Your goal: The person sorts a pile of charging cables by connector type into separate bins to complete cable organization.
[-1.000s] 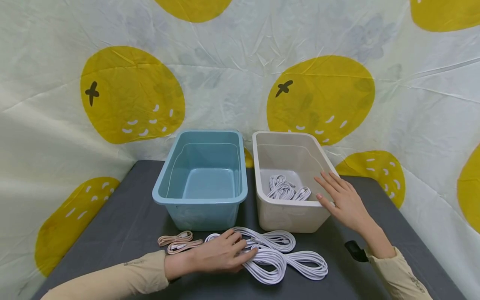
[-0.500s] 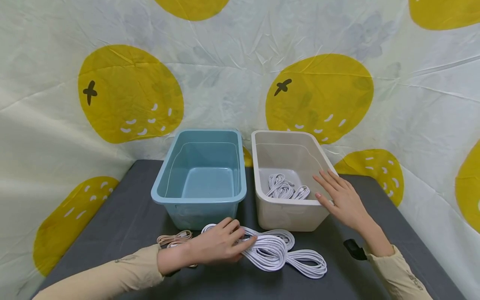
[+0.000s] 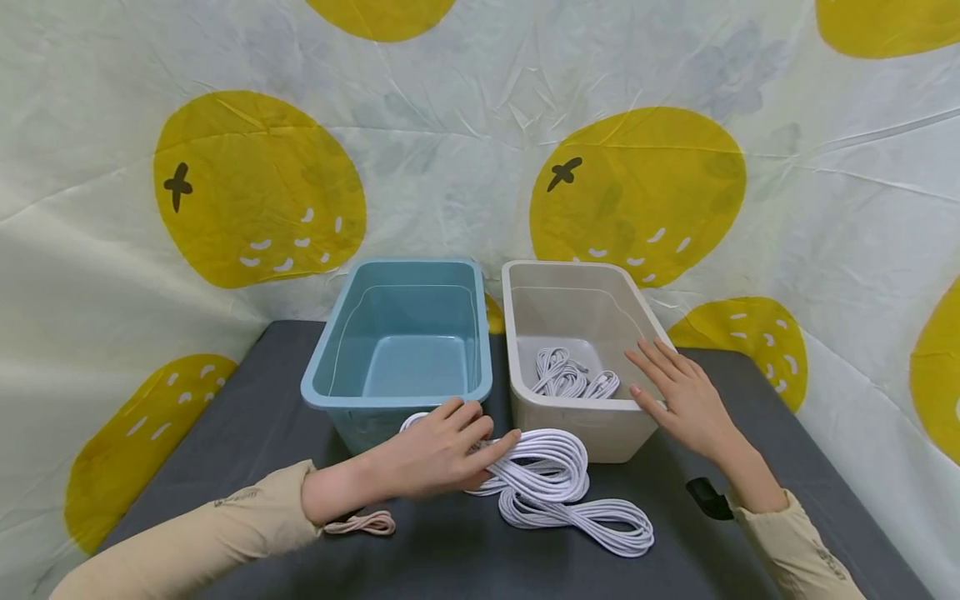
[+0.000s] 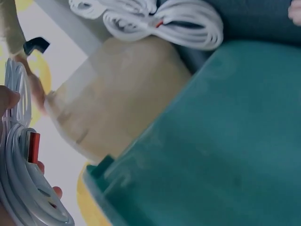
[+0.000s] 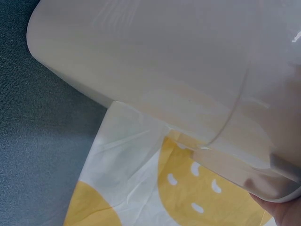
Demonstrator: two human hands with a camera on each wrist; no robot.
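In the head view, our left hand (image 3: pixel 442 454) curls its fingers round a bundle of white cables (image 3: pixel 536 461) and holds it just above the dark table (image 3: pixel 247 433). The bundle sticks out to the right of that hand, so its long side runs left to right, and one loop hangs down to another white coil (image 3: pixel 592 521) lying on the table. The beige bin (image 3: pixel 573 421) is just behind and to the right of the bundle, and the blue bin (image 3: pixel 397 400) is just behind our left hand. Our right hand (image 3: pixel 686 400) rests flat, fingers spread, on the beige bin's right rim. More white cables (image 3: pixel 572 379) lie inside that bin. A pink cable (image 3: pixel 363 524) lies by our left sleeve.

In the left wrist view, we see the white loops (image 4: pixel 21 188) pinched against our fingers (image 4: pixel 7 99), with the beige bin (image 4: pixel 122 94) close ahead.

In the right wrist view, we see the beige bin's wall (image 5: pixel 169 61) and only a fingertip (image 5: pixel 287 212) at its rim.
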